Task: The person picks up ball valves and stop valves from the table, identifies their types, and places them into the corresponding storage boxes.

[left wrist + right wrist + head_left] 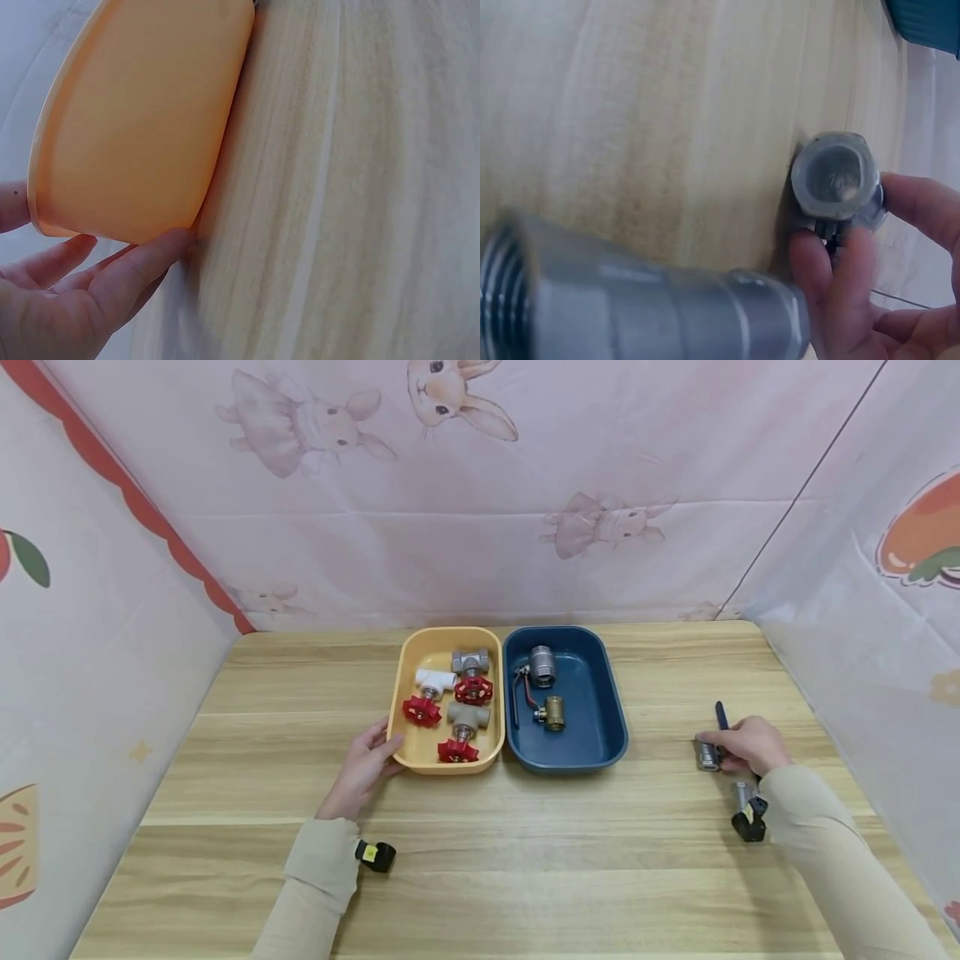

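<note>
At the near left corner of a yellow tray (395, 768), my left hand (363, 770) holds the wall, thumb at the rim and fingers along the outside. The left wrist view shows those fingers (142, 266) against the tray's outer wall (142, 127). On the right of the table, my right hand (753, 745) grips a silver ball valve (707, 756) with a dark lever (722, 716). Its round open end (832, 180) shows in the right wrist view, thumb and fingers around the body. Nearer me lies another silver valve (742, 793), partly hidden by the wrist camera.
Inside the yellow tray lie three valves with red handwheels: one white (435, 681), one grey-beige (468, 717), one metal (470, 662). A blue tray (600, 760) stands beside it, holding a silver ball valve (542, 666) and a brass one (554, 713). Printed curtains (450, 560) enclose the table.
</note>
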A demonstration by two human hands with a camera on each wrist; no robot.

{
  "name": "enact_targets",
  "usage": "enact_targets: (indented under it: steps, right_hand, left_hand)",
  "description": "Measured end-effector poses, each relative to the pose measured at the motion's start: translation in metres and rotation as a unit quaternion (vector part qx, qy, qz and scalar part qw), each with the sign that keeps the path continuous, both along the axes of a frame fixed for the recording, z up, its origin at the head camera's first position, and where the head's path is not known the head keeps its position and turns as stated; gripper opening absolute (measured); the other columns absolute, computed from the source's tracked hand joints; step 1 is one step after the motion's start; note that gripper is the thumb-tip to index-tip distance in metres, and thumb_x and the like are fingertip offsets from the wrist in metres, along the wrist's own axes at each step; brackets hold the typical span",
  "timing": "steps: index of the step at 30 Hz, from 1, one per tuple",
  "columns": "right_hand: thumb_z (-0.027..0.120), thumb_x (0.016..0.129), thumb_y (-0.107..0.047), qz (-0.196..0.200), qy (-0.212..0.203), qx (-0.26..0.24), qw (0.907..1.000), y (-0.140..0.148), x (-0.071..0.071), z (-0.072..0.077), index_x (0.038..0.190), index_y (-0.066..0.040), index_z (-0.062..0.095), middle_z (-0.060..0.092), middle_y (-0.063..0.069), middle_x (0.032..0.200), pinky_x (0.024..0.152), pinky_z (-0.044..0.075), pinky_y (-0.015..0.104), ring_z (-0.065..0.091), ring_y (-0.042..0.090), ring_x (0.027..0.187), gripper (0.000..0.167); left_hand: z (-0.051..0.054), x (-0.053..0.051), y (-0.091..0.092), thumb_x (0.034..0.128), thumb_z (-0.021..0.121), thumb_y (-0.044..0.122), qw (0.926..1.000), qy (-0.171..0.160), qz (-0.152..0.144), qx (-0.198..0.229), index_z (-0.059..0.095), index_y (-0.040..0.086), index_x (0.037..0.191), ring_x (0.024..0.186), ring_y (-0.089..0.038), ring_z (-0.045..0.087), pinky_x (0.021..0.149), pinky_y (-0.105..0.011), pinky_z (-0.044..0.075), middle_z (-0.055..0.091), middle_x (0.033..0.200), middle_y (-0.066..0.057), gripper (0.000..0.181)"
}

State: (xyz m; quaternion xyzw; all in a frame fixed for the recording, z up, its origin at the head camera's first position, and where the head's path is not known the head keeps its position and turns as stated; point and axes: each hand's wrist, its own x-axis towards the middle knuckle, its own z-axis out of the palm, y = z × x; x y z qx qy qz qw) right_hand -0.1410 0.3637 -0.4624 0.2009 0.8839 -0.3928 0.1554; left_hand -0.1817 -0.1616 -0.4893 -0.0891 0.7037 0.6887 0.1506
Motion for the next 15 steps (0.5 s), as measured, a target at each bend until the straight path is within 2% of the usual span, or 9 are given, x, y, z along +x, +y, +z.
enact_targets:
  steps: [5,9,11,15]
  right_hand:
    - [0.067,0.078,-0.036,0.024,0.011,0.043,0.9987,-0.001,-0.002,0.001,0.061,-0.006,0.055,0.054,-0.003,0.046,0.038,0.042,0.022,0.055,0.011,0.044,0.036]
    - [0.067,0.077,-0.033,0.031,0.016,0.041,0.9986,-0.001,-0.003,-0.001,0.060,-0.005,0.055,0.054,-0.003,0.047,0.038,0.042,0.021,0.053,0.010,0.044,0.034]
    - [0.067,0.077,-0.031,0.031,0.018,0.035,0.9987,0.000,-0.004,-0.003,0.059,-0.006,0.055,0.054,-0.003,0.048,0.038,0.043,0.021,0.053,0.009,0.044,0.033]
    - [0.067,0.077,-0.029,0.027,0.016,0.022,0.9993,-0.001,-0.006,-0.004,0.058,-0.007,0.054,0.053,-0.002,0.049,0.038,0.043,0.021,0.051,0.009,0.044,0.032]
  left_hand:
    - [0.002,0.002,0.000,0.0957,0.043,0.007,0.9999,0.004,0.003,0.010,0.020,0.005,0.144,0.122,-0.038,0.039,0.093,-0.042,0.045,0.028,0.143,-0.022,0.054]
    - [0.000,0.002,-0.001,0.0949,0.046,0.009,0.9999,0.010,0.001,0.011,0.019,0.005,0.144,0.123,-0.039,0.039,0.093,-0.041,0.045,0.027,0.143,-0.024,0.056]
    - [-0.008,-0.001,-0.004,0.0944,0.048,0.011,0.9997,0.016,-0.003,0.015,0.019,0.005,0.144,0.122,-0.039,0.039,0.092,-0.040,0.046,0.027,0.142,-0.024,0.058]
    - [-0.012,-0.003,-0.005,0.0946,0.048,0.014,0.9999,0.009,-0.005,0.007,0.021,0.008,0.145,0.122,-0.034,0.042,0.090,-0.035,0.048,0.030,0.142,-0.020,0.057]
